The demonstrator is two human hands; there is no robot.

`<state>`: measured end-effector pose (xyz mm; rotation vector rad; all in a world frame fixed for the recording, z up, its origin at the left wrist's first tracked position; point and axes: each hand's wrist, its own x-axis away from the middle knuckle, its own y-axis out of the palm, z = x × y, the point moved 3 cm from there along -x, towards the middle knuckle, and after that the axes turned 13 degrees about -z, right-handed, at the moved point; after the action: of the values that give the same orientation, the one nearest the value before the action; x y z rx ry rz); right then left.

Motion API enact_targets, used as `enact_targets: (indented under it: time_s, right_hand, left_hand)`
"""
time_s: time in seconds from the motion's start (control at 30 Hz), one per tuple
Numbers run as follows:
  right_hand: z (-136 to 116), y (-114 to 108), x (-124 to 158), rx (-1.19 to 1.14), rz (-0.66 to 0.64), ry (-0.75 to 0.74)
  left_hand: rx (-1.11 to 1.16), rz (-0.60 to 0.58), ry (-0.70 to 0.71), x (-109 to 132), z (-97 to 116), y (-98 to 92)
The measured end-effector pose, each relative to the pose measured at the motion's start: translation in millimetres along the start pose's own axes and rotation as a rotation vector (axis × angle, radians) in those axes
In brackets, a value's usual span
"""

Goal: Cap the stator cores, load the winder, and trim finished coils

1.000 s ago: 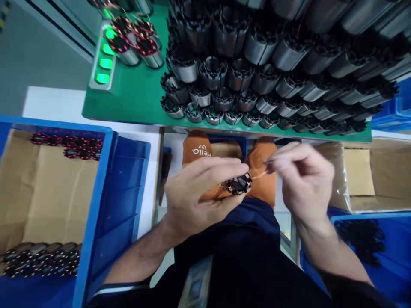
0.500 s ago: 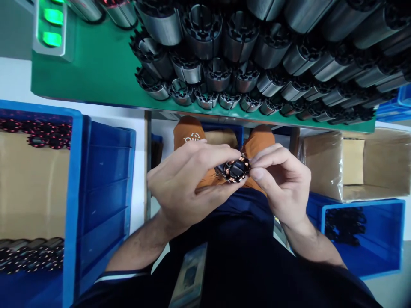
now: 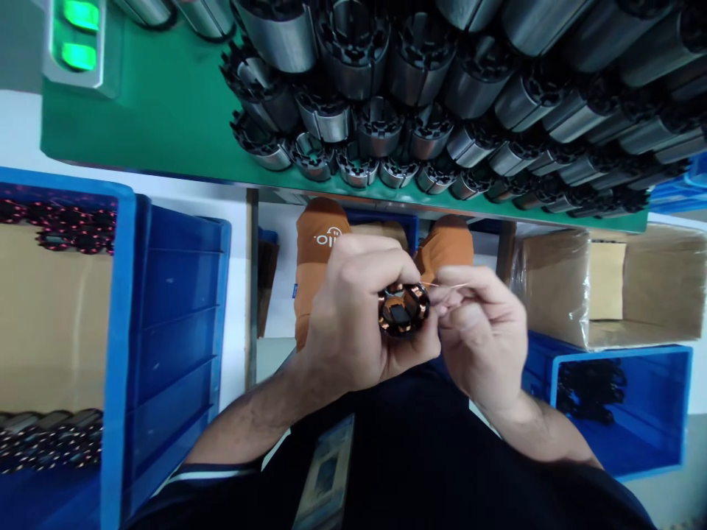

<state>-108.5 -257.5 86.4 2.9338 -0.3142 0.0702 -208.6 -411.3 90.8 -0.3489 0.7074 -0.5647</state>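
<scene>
In front of my lap, my left hand (image 3: 359,309) is wrapped round a motor stator (image 3: 403,310), a black ring wound with copper coils. Its open end faces up toward me. Close beside it on the right, my right hand (image 3: 486,331) is closed in a pinch on a thin copper wire (image 3: 450,285), which runs from near the stator's upper edge to my fingers. The lower part of the stator is hidden by my left palm.
Rows of silver-and-black stator cores (image 3: 381,132) crowd the green bench (image 3: 166,125). A blue crate (image 3: 124,294) with wound stators stands at left. At right are a plastic-wrapped cardboard box (image 3: 552,287) and a blue bin (image 3: 635,460) holding black parts.
My left hand has curled further round the stator and turned it more upright. My right hand has shifted slightly down, and a copper wire now shows stretched at its fingers.
</scene>
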Motion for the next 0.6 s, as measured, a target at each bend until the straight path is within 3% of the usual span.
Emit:
enact_targets:
  time_s: [0.13,0.3,0.4,0.5,0.6]
  right_hand:
    - [16.1,3.2,8.3,-0.115,-0.04,0.098]
    - [21.3,-1.0,10.5,-0.133,-0.019,0.101]
    - [15.7,-5.7,6.9,-0.139,-0.082,0.112]
    - [-2.2,-15.2,-4.7,-0.01,-0.206,0.08]
    - [-30.8,-28.7,-18.5,0.385,-0.347,-0.065]
  left_hand:
    - [-0.083,-0.159,-0.01,6.7,-5.3,6.4]
    - [-0.272,-0.02,0.14,15.9,-3.8,15.8]
    - [-0.311,-0.053,0.158,15.9,2.2,14.8]
    - [-0.189,-0.118,0.078,12.1,6.8,4.4]
    - [0.241,-0.291,-0.163,9.4,-4.5,-0.2]
